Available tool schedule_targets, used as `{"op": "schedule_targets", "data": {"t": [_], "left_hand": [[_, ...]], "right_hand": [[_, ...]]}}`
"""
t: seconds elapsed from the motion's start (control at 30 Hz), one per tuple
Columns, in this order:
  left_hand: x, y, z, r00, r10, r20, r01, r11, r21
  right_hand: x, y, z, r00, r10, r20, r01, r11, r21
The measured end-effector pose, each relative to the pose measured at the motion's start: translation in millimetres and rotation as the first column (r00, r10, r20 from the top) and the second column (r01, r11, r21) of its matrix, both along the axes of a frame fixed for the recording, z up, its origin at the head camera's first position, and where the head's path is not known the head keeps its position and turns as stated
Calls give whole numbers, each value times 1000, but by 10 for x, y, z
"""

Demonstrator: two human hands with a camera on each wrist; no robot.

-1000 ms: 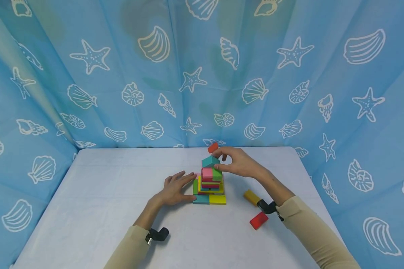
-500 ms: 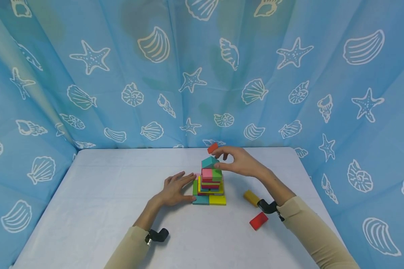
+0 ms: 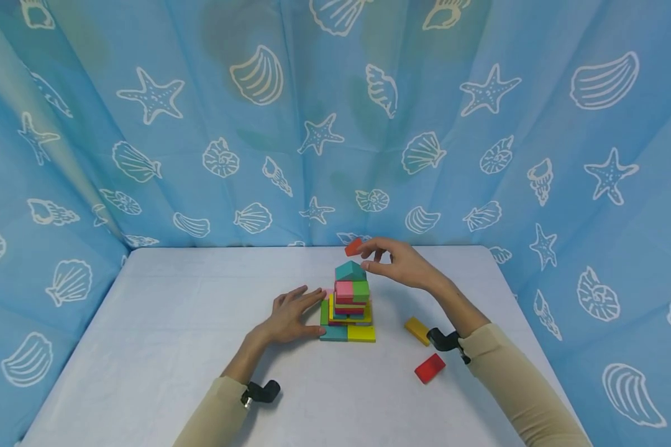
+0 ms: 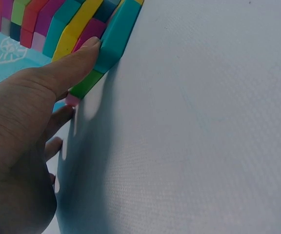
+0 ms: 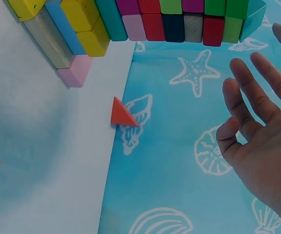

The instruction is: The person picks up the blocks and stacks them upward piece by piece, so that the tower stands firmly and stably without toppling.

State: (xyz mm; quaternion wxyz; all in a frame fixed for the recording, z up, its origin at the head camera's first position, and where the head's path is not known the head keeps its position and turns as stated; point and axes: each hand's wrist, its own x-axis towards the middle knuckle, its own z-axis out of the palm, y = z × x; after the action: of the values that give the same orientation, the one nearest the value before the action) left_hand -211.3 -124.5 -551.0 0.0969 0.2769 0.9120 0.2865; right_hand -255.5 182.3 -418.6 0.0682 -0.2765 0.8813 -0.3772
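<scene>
A tower of colourful wooden blocks stands on the table, stepped narrower toward its top. At its peak sits a teal triangular block over pink and green blocks. My left hand touches the left side of the base with straight fingers, and its thumb lies against the tower's lower edge. My right hand hovers just right of the teal triangle, its fingers spread and loosely bent, holding nothing. Behind the tower, an orange-red triangular block lies by the table's back edge.
To the right of the tower a yellow block and a red block lie on the white table, near the right forearm. A blue shell-patterned curtain hangs behind and along both sides.
My right hand has let go of the teal triangle and drawn slightly away to the right, leaving it on top of the tower. My left hand stays at the base.
</scene>
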Motion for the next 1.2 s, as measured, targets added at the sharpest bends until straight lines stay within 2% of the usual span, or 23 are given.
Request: {"op": "schedule_targets", "data": {"t": [0.17, 0.53, 0.63, 0.77, 0.87, 1.0, 1.1, 1.2], "left_hand": [[10, 3, -11, 1000, 1, -3, -1, 1000, -3], [11, 8, -19, 1000, 7, 5, -7, 1000, 1], [13, 9, -19, 1000, 3, 6, -3, 1000, 8], [5, 5, -26, 1000, 3, 3, -3, 1000, 4], [-6, 2, -37, 1000, 8, 1, -8, 1000, -8], [-18, 0, -50, 1000, 12, 3, -12, 1000, -18], [-20, 4, -49, 1000, 14, 4, -14, 1000, -20], [-26, 0, -34, 1000, 15, 7, -15, 1000, -22]], "right_hand": [[-2, 7, -18, 1000, -9, 10, 9, 1000, 1], [61, -95, -43, 998, 47, 38, -49, 998, 32], [58, -74, -51, 1000, 22, 19, -22, 999, 29], [-30, 81, -111, 998, -65, 2, 65, 998, 5], [-136, 252, -240, 990, -136, 22, 136, 991, 10], [-254, 477, -545, 979, -194, 69, 182, 973, 143], [-270, 613, -790, 969, -217, 114, 181, 947, 264], [-236, 676, -935, 961, -240, 135, 186, 927, 326]]}}
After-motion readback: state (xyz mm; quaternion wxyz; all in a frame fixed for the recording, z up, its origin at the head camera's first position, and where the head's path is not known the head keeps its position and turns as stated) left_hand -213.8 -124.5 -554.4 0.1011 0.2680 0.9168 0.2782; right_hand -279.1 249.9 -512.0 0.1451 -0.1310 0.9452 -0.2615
